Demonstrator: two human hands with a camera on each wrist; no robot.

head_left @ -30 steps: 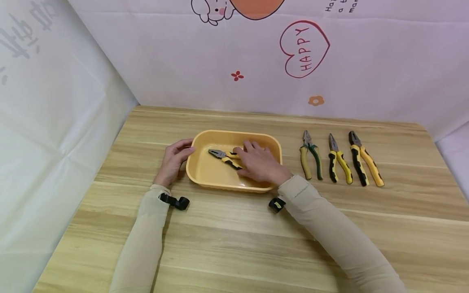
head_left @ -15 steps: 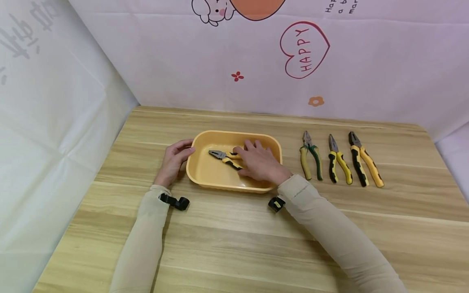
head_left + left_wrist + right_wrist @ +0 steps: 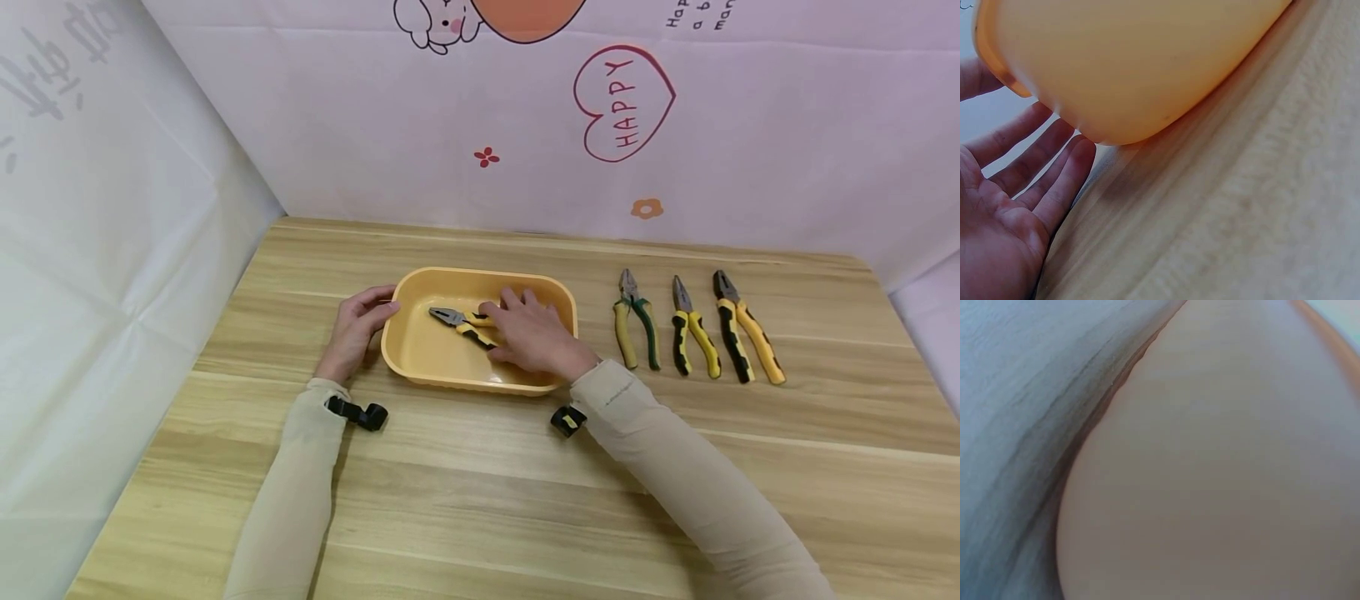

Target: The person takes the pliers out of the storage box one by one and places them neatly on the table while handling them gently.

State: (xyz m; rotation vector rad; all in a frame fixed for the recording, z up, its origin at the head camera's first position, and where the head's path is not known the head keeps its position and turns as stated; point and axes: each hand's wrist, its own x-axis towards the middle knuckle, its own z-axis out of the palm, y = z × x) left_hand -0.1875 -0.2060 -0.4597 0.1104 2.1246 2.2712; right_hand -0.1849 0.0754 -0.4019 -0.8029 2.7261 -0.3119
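Note:
A yellow plastic basin [image 3: 427,367] stands on the wooden table. Inside it lies a pair of combination pliers [image 3: 447,316] with yellow and black handles, its steel nose pointing left. My right hand [image 3: 532,333] reaches over the basin's near right rim and grips the pliers' handles, thumb on the near side and index finger on the far side; it covers the handle ends. At the basin's left end, my left hand [image 3: 358,329] touches the outer wall, thumb near the rim; in the left wrist view its fingers [image 3: 1054,181] are extended against the wall. The right wrist view shows only the basin's outside [image 3: 1210,462] and the table.
Right of the basin, three more pliers lie in a row: green-handled pliers [image 3: 647,321], yellow-and-black long-nose pliers [image 3: 681,325] and larger yellow-and-black pliers [image 3: 735,329]. A white printed cloth [image 3: 420,125] hangs behind the table [image 3: 450,500] and another at its left.
The pliers in the basin have shifted very slightly right together with my right hand. My left hand and the basin hold their places.

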